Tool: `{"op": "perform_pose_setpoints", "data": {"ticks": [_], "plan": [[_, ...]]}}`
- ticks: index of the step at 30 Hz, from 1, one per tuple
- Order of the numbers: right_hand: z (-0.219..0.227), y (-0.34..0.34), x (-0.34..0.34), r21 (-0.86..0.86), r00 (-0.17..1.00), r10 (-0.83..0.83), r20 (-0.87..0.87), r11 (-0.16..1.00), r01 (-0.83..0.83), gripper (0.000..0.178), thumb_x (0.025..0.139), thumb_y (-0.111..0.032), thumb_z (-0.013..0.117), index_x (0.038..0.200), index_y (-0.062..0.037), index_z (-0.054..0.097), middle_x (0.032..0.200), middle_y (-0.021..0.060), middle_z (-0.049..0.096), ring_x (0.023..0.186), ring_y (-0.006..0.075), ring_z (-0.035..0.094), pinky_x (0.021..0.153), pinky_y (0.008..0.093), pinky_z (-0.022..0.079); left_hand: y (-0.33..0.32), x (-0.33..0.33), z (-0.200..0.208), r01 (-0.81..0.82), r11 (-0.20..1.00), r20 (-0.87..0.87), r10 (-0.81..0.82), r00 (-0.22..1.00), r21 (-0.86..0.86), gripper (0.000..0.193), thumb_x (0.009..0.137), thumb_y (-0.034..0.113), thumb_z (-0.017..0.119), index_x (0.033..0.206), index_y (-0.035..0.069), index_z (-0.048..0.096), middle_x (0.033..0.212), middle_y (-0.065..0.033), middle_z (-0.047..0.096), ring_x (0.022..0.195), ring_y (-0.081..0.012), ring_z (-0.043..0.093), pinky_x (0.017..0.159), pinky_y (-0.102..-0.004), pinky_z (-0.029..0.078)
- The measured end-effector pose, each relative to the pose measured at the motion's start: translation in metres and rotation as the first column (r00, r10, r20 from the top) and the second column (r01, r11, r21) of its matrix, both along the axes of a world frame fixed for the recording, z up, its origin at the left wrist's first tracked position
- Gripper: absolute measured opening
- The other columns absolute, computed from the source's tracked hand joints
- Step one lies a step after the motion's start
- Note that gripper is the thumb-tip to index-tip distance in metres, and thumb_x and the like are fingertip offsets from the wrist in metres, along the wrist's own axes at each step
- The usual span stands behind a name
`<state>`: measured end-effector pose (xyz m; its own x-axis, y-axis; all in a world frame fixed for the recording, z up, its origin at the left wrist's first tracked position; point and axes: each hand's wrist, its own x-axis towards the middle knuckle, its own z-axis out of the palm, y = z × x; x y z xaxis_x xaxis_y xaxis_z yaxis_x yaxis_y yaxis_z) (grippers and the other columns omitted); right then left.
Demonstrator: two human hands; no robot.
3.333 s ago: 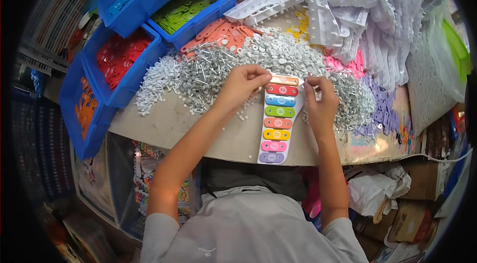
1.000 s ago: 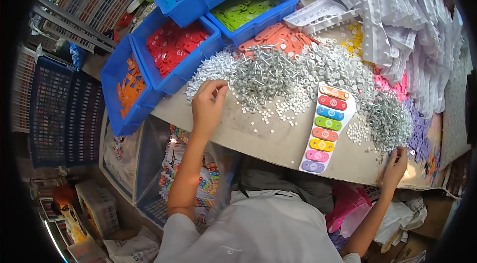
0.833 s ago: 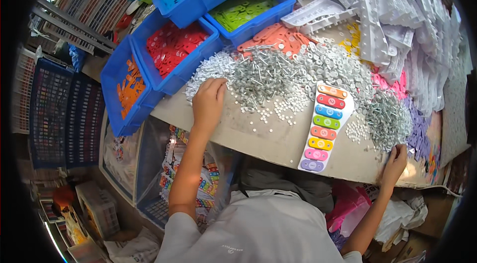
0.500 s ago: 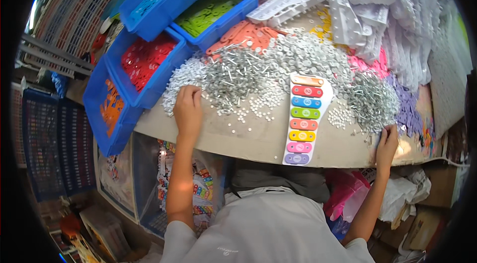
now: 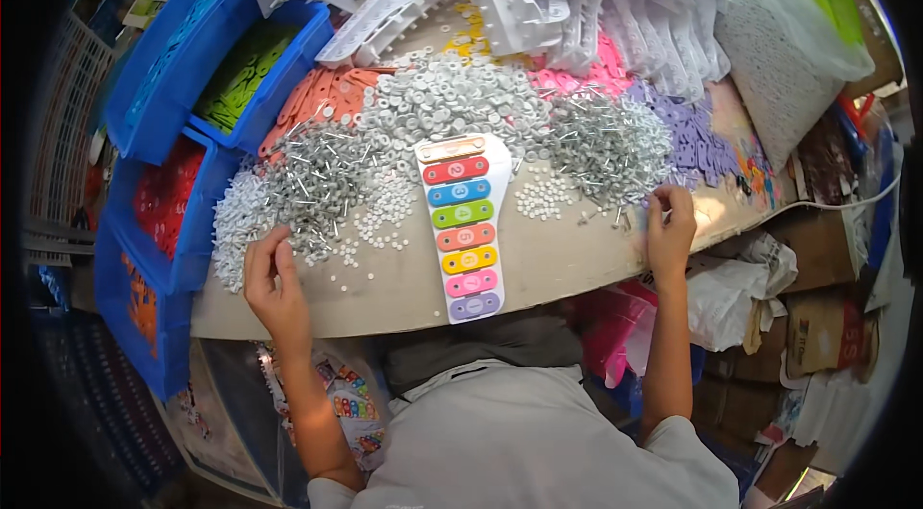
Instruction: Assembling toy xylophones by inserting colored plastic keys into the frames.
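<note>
A white plastic xylophone (image 5: pixel 465 237), its eight coloured bars (image 5: pixel 460 192) printed with pale characters, is laid on a beige tabletop (image 5: pixel 558 264). On either side, near silver metal pins (image 5: pixel 611 148), the left hand (image 5: pixel 276 288) and right hand (image 5: pixel 671 230) are narrowly curled; any hold cannot be told.
</note>
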<state>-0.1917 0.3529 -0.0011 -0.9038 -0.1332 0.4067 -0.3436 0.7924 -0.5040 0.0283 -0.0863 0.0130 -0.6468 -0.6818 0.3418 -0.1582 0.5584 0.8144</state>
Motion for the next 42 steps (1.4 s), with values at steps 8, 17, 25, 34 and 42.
{"op": "perform_pose_setpoints", "data": {"ticks": [8,17,25,34,42], "plan": [[-0.001,-0.009,0.001,0.022,1.0,-0.021,-0.022,1.0,0.022,0.008,0.092,-0.002,0.064,0.099,0.0017,0.062,0.094,0.013,0.061,0.086,0.0256,0.061,0.08,0.0354,0.049,0.038,-0.003,-0.003,0.134,0.917,-0.042,-0.128,0.991,0.377,0.008,0.099,0.005,0.066,0.106,0.001,0.067,0.092,0.0023,0.063,0.083,-0.0053,0.057,0.074,-0.0202,0.045],[0.005,-0.008,-0.003,-0.026,1.0,-0.01,0.006,1.0,0.01,0.009,0.095,-0.006,0.064,0.099,0.0021,0.062,0.09,0.0131,0.061,0.084,0.0263,0.06,0.079,0.0359,0.048,0.055,-0.006,-0.009,0.17,0.879,0.004,-0.191,0.982,0.445,0.007,0.098,0.005,0.067,0.104,0.002,0.068,0.089,0.0034,0.062,0.079,-0.0044,0.055,0.07,-0.0196,0.043],[0.026,-0.001,-0.018,-0.08,0.993,-0.084,-0.079,0.994,0.078,0.018,0.101,-0.012,0.06,0.089,0.0004,0.057,0.074,0.0058,0.054,0.067,0.0146,0.048,0.063,0.0301,0.041,0.058,-0.008,-0.01,0.183,0.862,0.029,-0.223,0.974,0.472,0.007,0.098,0.006,0.067,0.103,0.001,0.068,0.088,0.0033,0.062,0.079,-0.0046,0.055,0.07,-0.0201,0.044],[0.036,0.093,-0.088,-0.486,0.966,-0.257,-0.01,0.846,0.22,0.026,0.105,-0.026,0.059,0.097,-0.0014,0.062,0.079,-0.0012,0.059,0.067,0.0072,0.049,0.06,0.0255,0.04,0.058,-0.002,-0.012,0.153,0.833,0.05,-0.211,0.976,0.532,0.007,0.099,0.008,0.066,0.103,0.002,0.068,0.086,0.0021,0.063,0.077,-0.0059,0.057,0.07,-0.0216,0.045],[0.025,0.042,-0.03,-0.054,0.972,-0.048,0.231,0.997,0.062,0.017,0.098,-0.017,0.065,0.1,0.0006,0.066,0.08,0.007,0.067,0.071,0.0133,0.059,0.066,0.0308,0.049,0.062,-0.009,-0.014,0.165,0.804,0.032,-0.223,0.974,0.572,0.01,0.098,0.011,0.068,0.103,0.002,0.068,0.085,0.0025,0.063,0.076,-0.0051,0.057,0.067,-0.02,0.044]]}}
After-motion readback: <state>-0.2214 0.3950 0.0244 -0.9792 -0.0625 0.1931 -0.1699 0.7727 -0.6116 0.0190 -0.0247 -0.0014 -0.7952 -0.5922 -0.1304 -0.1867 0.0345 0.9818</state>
